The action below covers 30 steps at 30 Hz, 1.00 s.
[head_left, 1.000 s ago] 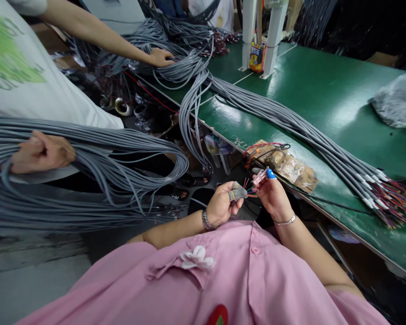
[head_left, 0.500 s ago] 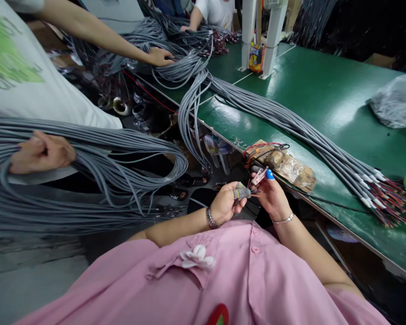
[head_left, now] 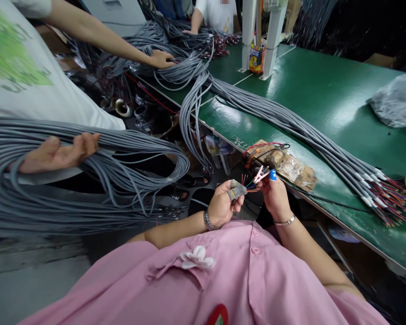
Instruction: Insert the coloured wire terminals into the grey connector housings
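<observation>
In the head view, my left hand (head_left: 223, 204), with grey cloth covers on its fingers, is closed on a bunch of thin coloured wires (head_left: 251, 187) that fan out from its fingertips. My right hand (head_left: 274, 195) wears a blue cover on the thumb and pinches a pale pink clip (head_left: 261, 174) that looks like a clothespin. The clip is right beside the wire ends; I cannot tell whether it touches them. Just beyond my right hand lies a wooden block (head_left: 284, 167) wrapped in clear film, with red and black leads on it.
A green table (head_left: 325, 95) carries a long bundle of grey cables (head_left: 274, 110) with stripped coloured ends. At left, a co-worker's arm (head_left: 98, 34) reaches to a cable heap, the other hand (head_left: 59, 153) under a hanging coil (head_left: 138, 144). A plastic bag (head_left: 397, 99) sits at right.
My right hand has shifted slightly right, and the pink clip has turned so its two arms show apart. The wires now spread more visibly. The co-worker's near hand has opened and moved right.
</observation>
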Tool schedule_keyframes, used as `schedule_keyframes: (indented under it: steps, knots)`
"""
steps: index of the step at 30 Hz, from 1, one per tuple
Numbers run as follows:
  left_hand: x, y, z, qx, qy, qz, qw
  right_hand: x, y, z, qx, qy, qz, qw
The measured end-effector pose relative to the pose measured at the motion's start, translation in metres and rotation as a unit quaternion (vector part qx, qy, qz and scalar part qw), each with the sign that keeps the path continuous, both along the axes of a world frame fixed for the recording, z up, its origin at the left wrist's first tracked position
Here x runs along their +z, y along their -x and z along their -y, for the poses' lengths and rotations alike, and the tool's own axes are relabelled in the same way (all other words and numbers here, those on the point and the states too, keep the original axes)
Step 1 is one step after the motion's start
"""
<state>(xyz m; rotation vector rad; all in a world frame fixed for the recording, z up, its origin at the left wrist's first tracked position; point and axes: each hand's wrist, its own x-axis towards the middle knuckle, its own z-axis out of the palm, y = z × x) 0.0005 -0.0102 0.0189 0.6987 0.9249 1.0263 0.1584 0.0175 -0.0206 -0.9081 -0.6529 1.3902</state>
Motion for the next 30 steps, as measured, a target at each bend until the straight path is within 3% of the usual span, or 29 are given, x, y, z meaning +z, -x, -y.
schedule_keyframes:
  steps: [2, 7, 16, 27, 30]
  knots:
    - [-0.001, -0.002, -0.002, -0.006, 0.003, -0.003, 1.0, -0.004, 0.001, -0.001, -0.008, -0.017, 0.012, 1.0]
    - [-0.004, -0.006, -0.004, -0.016, 0.007, -0.017, 1.0, -0.002, 0.004, -0.009, 0.057, 0.039, -0.085, 0.994]
    - [-0.01, -0.006, -0.005, -0.02, 0.014, -0.035, 0.999, 0.006, 0.007, -0.008, 0.058, 0.047, -0.157, 0.985]
    - [-0.007, 0.004, 0.003, 0.019, -0.054, -0.059, 0.997, 0.005, -0.003, -0.005, 0.095, 0.045, -0.093, 0.99]
    - [-0.007, 0.004, 0.002, 0.031, -0.071, -0.095, 0.992, 0.008, -0.009, 0.003, 0.163, 0.05, -0.071, 0.983]
